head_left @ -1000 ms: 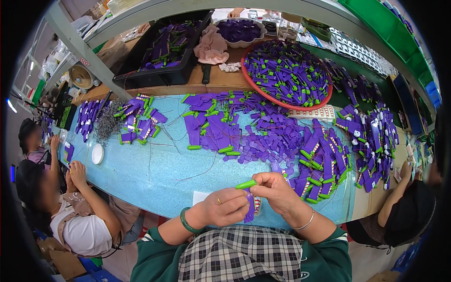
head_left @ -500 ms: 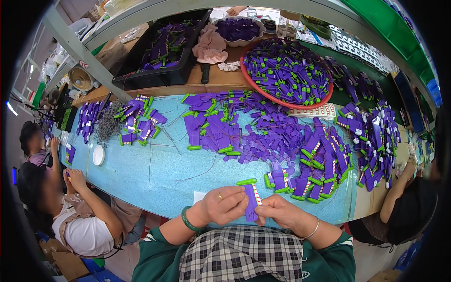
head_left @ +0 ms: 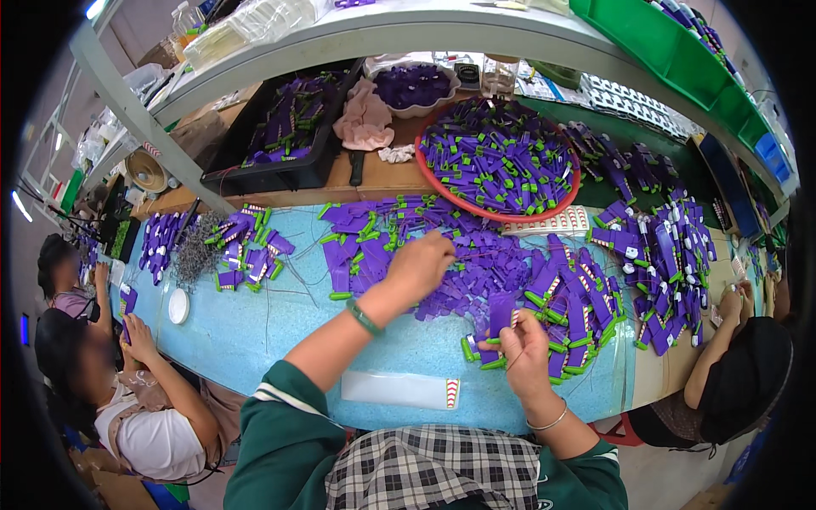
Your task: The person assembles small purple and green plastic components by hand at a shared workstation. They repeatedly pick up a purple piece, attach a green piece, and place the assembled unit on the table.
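Note:
My left hand [head_left: 421, 270] reaches over the loose heap of small flat purple plastic pieces [head_left: 489, 270] in the middle of the table. Its fingers are bent together at the heap's far left part; whatever they pinch is hidden. My right hand [head_left: 524, 350], closer to me, pinches a flat purple plastic part [head_left: 501, 313] with a green end, held upright between thumb and fingers. Just right of it lies a pile of purple parts [head_left: 578, 316] with green ends and striped stickers. A pale sticker strip [head_left: 393, 388] with red chevrons at one end lies near the table's front edge.
Farther back stand a red basket [head_left: 422, 174] heaped with purple-green parts, a black tray [head_left: 255, 177] and a white bowl [head_left: 421, 109]. A metal shelf [head_left: 408, 38] spans above. Co-workers sit at left [head_left: 157, 425] and right [head_left: 739, 382]. A white round lid [head_left: 178, 306] lies leftward.
My hands have parted from in front of me. The left has moved forward to the purple heap; the right has moved rightward and slightly forward with the part. The sticker strip is now uncovered.

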### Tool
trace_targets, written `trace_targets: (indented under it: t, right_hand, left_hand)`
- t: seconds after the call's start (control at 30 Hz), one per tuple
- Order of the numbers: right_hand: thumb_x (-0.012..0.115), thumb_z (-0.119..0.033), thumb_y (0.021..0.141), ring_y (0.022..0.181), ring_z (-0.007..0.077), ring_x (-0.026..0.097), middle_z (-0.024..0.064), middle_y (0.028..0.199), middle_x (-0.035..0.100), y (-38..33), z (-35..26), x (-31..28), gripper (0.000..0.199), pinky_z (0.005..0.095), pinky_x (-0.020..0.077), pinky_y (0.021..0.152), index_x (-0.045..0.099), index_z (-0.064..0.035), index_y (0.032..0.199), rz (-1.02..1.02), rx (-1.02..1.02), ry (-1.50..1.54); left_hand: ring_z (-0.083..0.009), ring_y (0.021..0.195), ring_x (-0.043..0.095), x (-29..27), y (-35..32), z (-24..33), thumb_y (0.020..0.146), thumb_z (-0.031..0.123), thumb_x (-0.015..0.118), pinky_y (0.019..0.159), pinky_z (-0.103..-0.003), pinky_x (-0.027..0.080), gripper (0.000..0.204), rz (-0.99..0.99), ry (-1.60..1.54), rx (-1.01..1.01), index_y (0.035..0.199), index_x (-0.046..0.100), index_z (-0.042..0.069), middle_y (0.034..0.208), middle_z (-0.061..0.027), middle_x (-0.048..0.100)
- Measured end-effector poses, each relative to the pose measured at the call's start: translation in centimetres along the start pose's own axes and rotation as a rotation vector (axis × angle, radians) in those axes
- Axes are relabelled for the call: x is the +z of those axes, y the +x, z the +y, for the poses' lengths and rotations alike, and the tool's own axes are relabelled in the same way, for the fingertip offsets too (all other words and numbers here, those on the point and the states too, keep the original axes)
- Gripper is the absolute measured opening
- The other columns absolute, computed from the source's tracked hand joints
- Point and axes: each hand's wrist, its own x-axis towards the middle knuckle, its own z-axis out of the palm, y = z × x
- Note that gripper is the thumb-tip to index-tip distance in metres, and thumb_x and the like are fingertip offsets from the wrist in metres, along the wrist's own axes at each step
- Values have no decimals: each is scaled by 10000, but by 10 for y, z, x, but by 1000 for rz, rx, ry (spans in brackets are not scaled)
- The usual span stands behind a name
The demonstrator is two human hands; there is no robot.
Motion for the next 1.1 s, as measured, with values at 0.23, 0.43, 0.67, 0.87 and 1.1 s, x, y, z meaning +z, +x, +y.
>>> trace_targets:
  t: [0.23,0.43,0.67,0.87,1.1]
  right_hand:
    - [503,54,875,841,121,554,58,968,456,-9,3,5,196,291,593,748,547,61,1065,-165,-47,-164]
    - [526,86,849,914,135,565,75,1042,461,-6,-2,2,277,288,590,760,571,43,1118,-181,-74,-154]
    - [582,55,846,1038,171,563,117,1280,406,6,-25,17,300,292,575,795,595,15,1143,-373,-82,46]
    - [599,-21,875,838,158,639,69,935,648,-4,-3,33,230,283,564,711,611,-2,1104,-276,346,549]
    - [605,-3,862,834,158,636,97,1008,633,-19,14,34,315,292,567,695,574,5,1175,-147,308,445]
  left_hand:
    - [-340,853,613,4,17,-16,728,115,694,708,-445,495,157,-109,385,-149,843,627,32,900,-126,584]
    - [-308,796,614,-23,-11,-12,720,29,689,684,-397,493,142,132,168,-88,819,587,16,876,-129,587]
    - [-129,758,620,-61,-76,39,815,49,679,655,-263,499,193,-377,-940,-335,942,535,32,844,-33,631]
    - [-140,877,608,-22,-128,72,839,-34,621,770,-281,510,201,-68,-1430,-334,1024,550,-4,973,-71,604]
    - [-148,951,595,-4,-141,62,845,-62,598,873,-294,494,161,261,-1382,-315,999,577,-18,1019,-82,586]
